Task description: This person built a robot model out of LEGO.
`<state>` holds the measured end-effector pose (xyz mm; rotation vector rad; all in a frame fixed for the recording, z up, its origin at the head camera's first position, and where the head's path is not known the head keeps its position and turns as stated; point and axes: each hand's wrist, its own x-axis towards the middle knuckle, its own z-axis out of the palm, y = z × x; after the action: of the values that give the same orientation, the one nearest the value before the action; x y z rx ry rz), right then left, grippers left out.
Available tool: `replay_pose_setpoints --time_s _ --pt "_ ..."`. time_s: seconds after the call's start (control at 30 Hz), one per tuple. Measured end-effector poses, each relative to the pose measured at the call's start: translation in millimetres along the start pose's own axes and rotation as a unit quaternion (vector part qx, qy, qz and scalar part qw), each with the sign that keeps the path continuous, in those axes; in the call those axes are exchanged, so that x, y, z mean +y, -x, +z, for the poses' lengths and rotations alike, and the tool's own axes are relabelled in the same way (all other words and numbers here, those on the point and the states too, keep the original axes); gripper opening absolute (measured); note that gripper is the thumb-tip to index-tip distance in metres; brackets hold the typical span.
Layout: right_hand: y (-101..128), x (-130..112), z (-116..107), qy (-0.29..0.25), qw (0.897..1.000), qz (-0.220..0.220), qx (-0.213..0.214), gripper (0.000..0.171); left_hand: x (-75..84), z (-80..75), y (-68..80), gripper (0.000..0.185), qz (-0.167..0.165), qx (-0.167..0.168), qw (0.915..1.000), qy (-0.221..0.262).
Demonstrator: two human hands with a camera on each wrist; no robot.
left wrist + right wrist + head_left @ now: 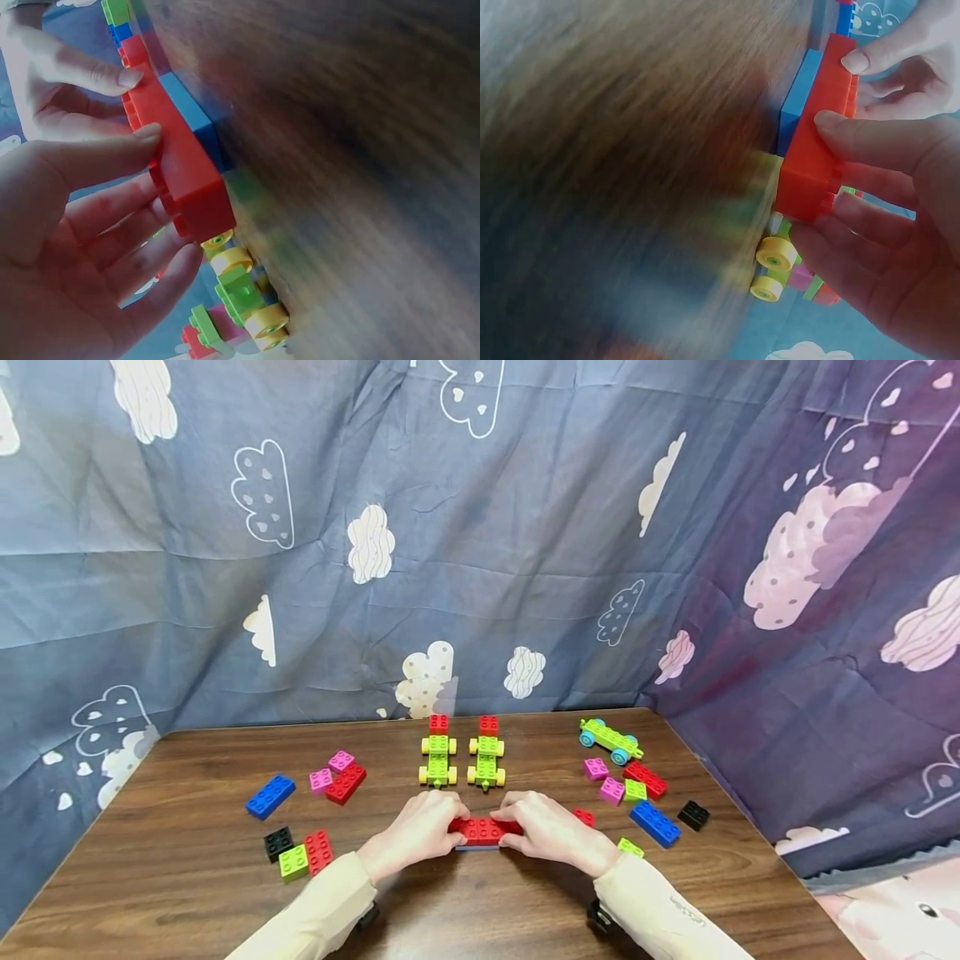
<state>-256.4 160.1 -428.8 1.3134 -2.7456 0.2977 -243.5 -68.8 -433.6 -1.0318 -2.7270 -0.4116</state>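
A long red toy-brick row [482,832] lies across a shorter blue brick [193,112] at the near middle of the table. My left hand [422,828] pinches the red row's left part, thumb on its near side and fingers behind. At the right part, my right hand [551,828] pinches it in the same way, its thumb [840,129] against the red side. Both red ends stick out past the blue brick, which shows below as a thin strip in the head view. Just beyond the hands stand two lime-green wheeled bases [438,762] with yellow wheels.
To the left lie a blue brick [271,797], a black brick [278,843], a lime brick [294,863], red and pink ones. On the right are a lime base with blue wheels [611,742], a blue brick [656,823], a black brick [693,815] and several others. A cloud-patterned curtain [315,610] hangs behind.
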Motion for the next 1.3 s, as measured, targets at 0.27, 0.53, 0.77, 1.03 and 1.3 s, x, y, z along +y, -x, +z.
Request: replay_pose_setpoints --time_s 0.27,0.53,0.77,1.03,1.3 --pt "0.1 -1.7 0.3 0.006 1.000 0.005 -0.008 0.025 1.4 -2.6 -1.1 0.016 -0.007 -0.016 0.9998 -0.014" --pt "2.5 0.8 0.9 0.018 1.000 0.013 -0.009 0.026 1.6 6.6 0.9 0.012 0.018 0.012 0.9985 -0.050" --pt "1.4 -1.9 1.1 0.010 1.000 0.004 0.000 0.027 0.3 5.7 4.6 0.015 0.030 0.026 0.9968 -0.069" --pt "-1.9 -3.5 0.7 0.006 1.000 0.011 -0.010 0.030 -9.5 -4.3 2.0 0.029 0.010 0.009 0.9999 -0.009" --pt "-0.9 -5.3 -2.4 0.010 1.000 0.007 -0.012 0.031 -41.0 -29.1 -15.1 0.026 -0.083 0.056 0.9919 0.077"
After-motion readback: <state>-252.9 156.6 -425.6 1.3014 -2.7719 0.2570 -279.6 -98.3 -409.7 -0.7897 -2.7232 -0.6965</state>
